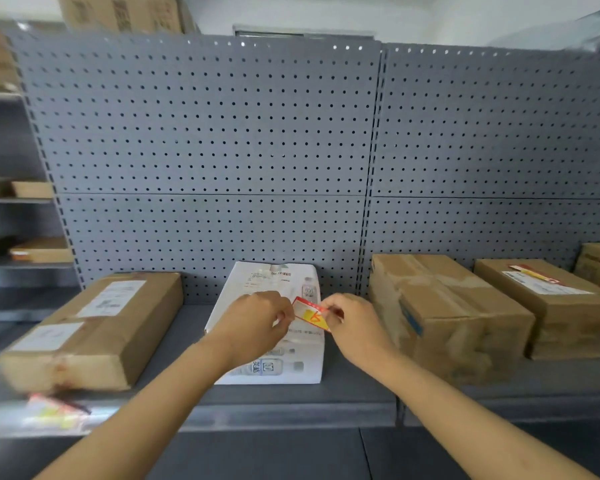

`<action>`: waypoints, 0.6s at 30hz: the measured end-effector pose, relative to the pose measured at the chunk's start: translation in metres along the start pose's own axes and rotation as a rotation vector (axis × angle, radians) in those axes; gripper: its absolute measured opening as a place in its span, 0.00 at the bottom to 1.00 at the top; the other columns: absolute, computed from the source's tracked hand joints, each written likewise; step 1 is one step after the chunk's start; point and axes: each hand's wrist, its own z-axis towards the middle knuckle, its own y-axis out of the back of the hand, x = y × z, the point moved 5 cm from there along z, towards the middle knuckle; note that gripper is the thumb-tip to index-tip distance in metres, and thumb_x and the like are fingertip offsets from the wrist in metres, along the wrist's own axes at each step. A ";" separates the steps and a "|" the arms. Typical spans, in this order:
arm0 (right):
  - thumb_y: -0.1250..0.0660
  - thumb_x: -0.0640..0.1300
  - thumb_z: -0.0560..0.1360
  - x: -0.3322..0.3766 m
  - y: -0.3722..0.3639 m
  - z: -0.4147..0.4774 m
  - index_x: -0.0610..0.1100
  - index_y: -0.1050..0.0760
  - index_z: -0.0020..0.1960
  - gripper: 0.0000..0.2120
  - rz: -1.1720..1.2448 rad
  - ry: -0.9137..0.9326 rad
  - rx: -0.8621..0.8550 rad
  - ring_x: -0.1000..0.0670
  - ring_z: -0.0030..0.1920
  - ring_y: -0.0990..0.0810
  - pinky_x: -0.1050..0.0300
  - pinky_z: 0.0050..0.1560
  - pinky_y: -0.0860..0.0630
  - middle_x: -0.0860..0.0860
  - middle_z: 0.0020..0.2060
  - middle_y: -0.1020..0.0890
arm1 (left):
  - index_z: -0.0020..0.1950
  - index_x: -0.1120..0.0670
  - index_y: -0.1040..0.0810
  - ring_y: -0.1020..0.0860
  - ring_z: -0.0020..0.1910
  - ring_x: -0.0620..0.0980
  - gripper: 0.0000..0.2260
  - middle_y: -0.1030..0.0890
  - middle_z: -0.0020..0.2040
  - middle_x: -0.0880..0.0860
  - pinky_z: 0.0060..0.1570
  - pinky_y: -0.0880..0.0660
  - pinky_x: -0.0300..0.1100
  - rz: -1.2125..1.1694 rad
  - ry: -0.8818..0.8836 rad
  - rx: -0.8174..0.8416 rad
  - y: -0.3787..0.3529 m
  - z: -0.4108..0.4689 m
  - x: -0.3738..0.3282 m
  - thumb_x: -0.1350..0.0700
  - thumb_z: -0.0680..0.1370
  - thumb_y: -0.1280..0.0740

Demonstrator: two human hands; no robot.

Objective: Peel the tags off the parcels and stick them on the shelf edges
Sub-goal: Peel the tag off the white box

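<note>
both hands meet over a white parcel [274,327] lying flat on the grey shelf [347,386], its far end against the pegboard back panel [201,133]. the left hand [257,320] and the right hand [352,323] each pinch one end of a red and yellow tag [310,314], thumb and fingertips closed on it, the other fingers curled in. the tag sits tilted between the two grips, just above the parcel's top face; whether its lower edge is stuck to the parcel i cannot tell. left of the white parcel lies a long brown box [94,327] with white labels on top, blurred. on the shelf's front edge below that box is another red and yellow tag [54,408], also blurred. to the right stands a taped brown carton [447,313], and beyond it a flatter box [548,303] with its own red and yellow tag [534,274] on top
</note>
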 end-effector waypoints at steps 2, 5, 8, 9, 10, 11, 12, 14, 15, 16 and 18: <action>0.35 0.39 0.76 0.010 -0.007 -0.013 0.47 0.21 0.50 0.06 -0.001 0.055 0.013 0.52 0.47 0.25 0.54 0.47 0.25 0.52 0.46 0.20 | 0.52 0.49 0.21 0.21 0.47 0.49 0.07 0.19 0.49 0.48 0.50 0.25 0.45 -0.006 0.026 -0.009 0.000 -0.019 0.001 0.55 0.78 0.38; 0.35 0.39 0.76 0.022 -0.022 -0.030 0.46 0.21 0.48 0.06 0.015 0.090 0.049 0.52 0.47 0.26 0.56 0.48 0.26 0.51 0.46 0.19 | 0.51 0.49 0.21 0.21 0.46 0.49 0.07 0.19 0.49 0.47 0.49 0.24 0.45 -0.008 0.058 -0.020 -0.001 -0.044 0.006 0.56 0.78 0.38; 0.35 0.38 0.76 0.029 -0.040 -0.042 0.46 0.21 0.48 0.06 0.037 0.088 0.127 0.51 0.49 0.25 0.54 0.52 0.25 0.50 0.47 0.19 | 0.51 0.48 0.21 0.21 0.46 0.49 0.08 0.19 0.49 0.46 0.50 0.24 0.45 -0.012 0.082 -0.016 -0.004 -0.063 0.015 0.57 0.77 0.38; 0.36 0.38 0.76 0.030 -0.045 -0.045 0.46 0.20 0.49 0.07 0.032 0.088 0.151 0.50 0.50 0.24 0.53 0.54 0.25 0.50 0.48 0.19 | 0.51 0.48 0.21 0.21 0.47 0.49 0.08 0.19 0.49 0.46 0.50 0.24 0.45 -0.014 0.091 -0.014 -0.006 -0.069 0.019 0.57 0.77 0.38; 0.36 0.38 0.76 0.031 -0.051 -0.048 0.46 0.20 0.49 0.07 0.016 0.088 0.174 0.50 0.50 0.24 0.52 0.55 0.25 0.50 0.49 0.19 | 0.52 0.47 0.21 0.21 0.47 0.48 0.09 0.19 0.50 0.46 0.50 0.24 0.45 -0.013 0.101 -0.005 -0.010 -0.074 0.024 0.57 0.77 0.39; 0.37 0.38 0.77 0.030 -0.056 -0.051 0.46 0.20 0.50 0.08 -0.003 0.083 0.195 0.50 0.51 0.23 0.52 0.56 0.25 0.51 0.50 0.19 | 0.52 0.47 0.21 0.21 0.48 0.48 0.09 0.19 0.50 0.45 0.51 0.24 0.45 -0.011 0.115 0.013 -0.015 -0.079 0.029 0.57 0.77 0.39; 0.37 0.38 0.77 0.029 -0.061 -0.054 0.47 0.20 0.52 0.09 -0.020 0.074 0.211 0.50 0.52 0.23 0.53 0.57 0.25 0.51 0.52 0.19 | 0.53 0.47 0.21 0.21 0.49 0.48 0.10 0.19 0.52 0.45 0.51 0.24 0.45 -0.009 0.133 0.041 -0.021 -0.084 0.034 0.56 0.78 0.40; 0.38 0.39 0.78 0.025 -0.069 -0.058 0.47 0.20 0.53 0.10 -0.064 0.064 0.238 0.51 0.53 0.23 0.56 0.57 0.26 0.51 0.53 0.19 | 0.55 0.47 0.22 0.22 0.53 0.50 0.11 0.20 0.55 0.46 0.52 0.25 0.45 0.005 0.156 0.110 -0.037 -0.093 0.044 0.55 0.79 0.41; 0.38 0.40 0.78 0.023 -0.073 -0.059 0.48 0.19 0.53 0.10 -0.088 0.059 0.252 0.52 0.52 0.24 0.58 0.57 0.27 0.52 0.53 0.19 | 0.56 0.47 0.22 0.22 0.54 0.51 0.11 0.20 0.56 0.47 0.52 0.25 0.45 0.019 0.157 0.147 -0.046 -0.096 0.048 0.56 0.79 0.42; 0.38 0.40 0.78 0.020 -0.077 -0.061 0.48 0.19 0.53 0.10 -0.109 0.055 0.263 0.53 0.52 0.24 0.60 0.56 0.27 0.53 0.52 0.19 | 0.57 0.47 0.23 0.23 0.54 0.53 0.12 0.21 0.57 0.49 0.51 0.25 0.45 0.035 0.153 0.180 -0.054 -0.099 0.052 0.56 0.79 0.43; 0.38 0.41 0.78 0.015 -0.084 -0.064 0.49 0.19 0.52 0.10 -0.135 0.045 0.279 0.54 0.51 0.24 0.60 0.55 0.27 0.54 0.51 0.19 | 0.59 0.48 0.24 0.24 0.56 0.54 0.13 0.22 0.58 0.51 0.52 0.26 0.47 0.065 0.151 0.226 -0.070 -0.104 0.060 0.57 0.80 0.44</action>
